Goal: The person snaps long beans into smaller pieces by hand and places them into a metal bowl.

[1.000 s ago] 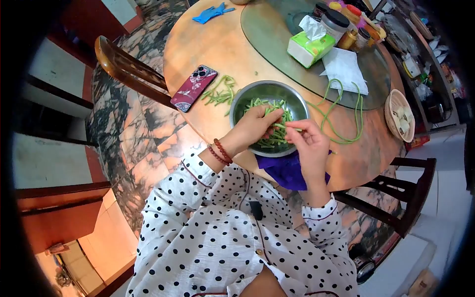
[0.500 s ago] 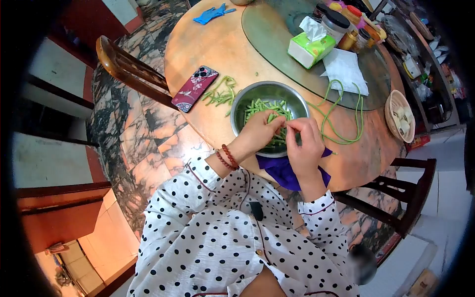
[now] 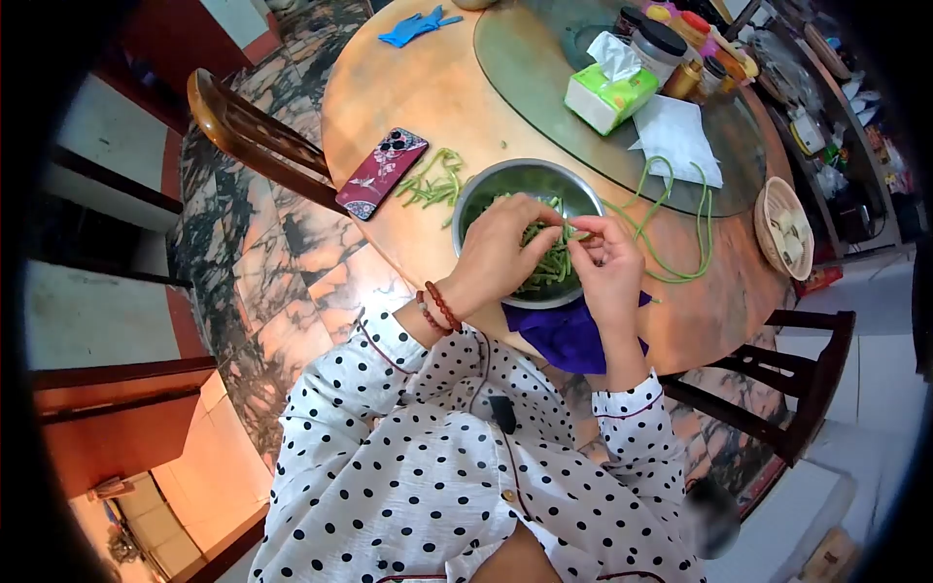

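A metal bowl (image 3: pixel 587 194) on the round table holds many short pieces of green bean (image 3: pixel 554 267). Over the bowl's left part is my left hand (image 3: pixel 505 248), with red bead bracelets at the wrist, its fingers closed on a green bean. My right hand (image 3: pixel 610 264) is at the bowl's right rim, thumb and fingertips pinched on the same bean, close to the left fingertips. A purple cloth (image 3: pixel 564 338) lies under the bowl's near side. Long green beans (image 3: pixel 702 248) curve over the table right of the bowl, and short bean scraps (image 3: pixel 434 181) lie to its left.
A phone (image 3: pixel 382 175) and a blue glove (image 3: pixel 418 27) lie on the table's left side. On the glass turntable (image 3: pixel 525 87) stand a tissue pack (image 3: pixel 610 95), white paper (image 3: pixel 677 141) and jars (image 3: pixel 659 49). A basket (image 3: pixel 785 228) sits at the right edge. Wooden chairs flank the table.
My left hand has turned and its fingers reach farther over the bowl. My right hand has shifted slightly right, its fingers more curled. The long beans have moved slightly.
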Action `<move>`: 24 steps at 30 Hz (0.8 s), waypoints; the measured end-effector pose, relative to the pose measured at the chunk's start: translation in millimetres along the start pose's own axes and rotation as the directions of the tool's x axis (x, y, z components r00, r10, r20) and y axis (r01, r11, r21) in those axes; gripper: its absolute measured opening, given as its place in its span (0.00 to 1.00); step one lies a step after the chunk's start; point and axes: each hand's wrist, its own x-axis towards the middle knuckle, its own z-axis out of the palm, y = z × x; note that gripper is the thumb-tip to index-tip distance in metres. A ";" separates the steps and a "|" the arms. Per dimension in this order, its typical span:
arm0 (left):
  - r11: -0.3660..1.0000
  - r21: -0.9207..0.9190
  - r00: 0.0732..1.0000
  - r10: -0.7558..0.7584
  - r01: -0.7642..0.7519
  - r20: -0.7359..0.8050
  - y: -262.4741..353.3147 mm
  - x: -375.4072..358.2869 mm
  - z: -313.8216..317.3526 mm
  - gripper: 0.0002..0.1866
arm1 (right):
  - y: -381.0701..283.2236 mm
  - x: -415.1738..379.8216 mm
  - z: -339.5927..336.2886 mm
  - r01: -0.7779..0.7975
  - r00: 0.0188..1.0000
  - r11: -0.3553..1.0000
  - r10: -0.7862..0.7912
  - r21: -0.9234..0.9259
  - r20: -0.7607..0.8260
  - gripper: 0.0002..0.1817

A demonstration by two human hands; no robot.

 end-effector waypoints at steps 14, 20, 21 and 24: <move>0.984 -0.152 0.986 -0.074 0.097 0.149 4.2 0.3 -11.4 0.07 | -33.9 -5.2 2.2 0.193 0.981 0.902 -0.186 -0.385 0.055 0.11; 1.000 -0.004 0.998 0.008 -0.008 0.069 6.0 -3.6 -10.2 0.07 | -29.1 -5.9 3.6 0.297 0.951 0.820 -0.301 -0.490 0.072 0.07; 1.000 0.010 0.998 0.017 -0.018 0.060 6.6 -4.2 -9.5 0.07 | -31.4 -6.3 4.7 0.327 0.939 0.793 -0.332 -0.514 0.087 0.07; 0.997 0.053 0.998 0.047 -0.049 0.030 7.0 -7.0 -7.3 0.07 | -30.4 -7.9 5.0 0.386 0.913 0.723 -0.388 -0.573 0.125 0.06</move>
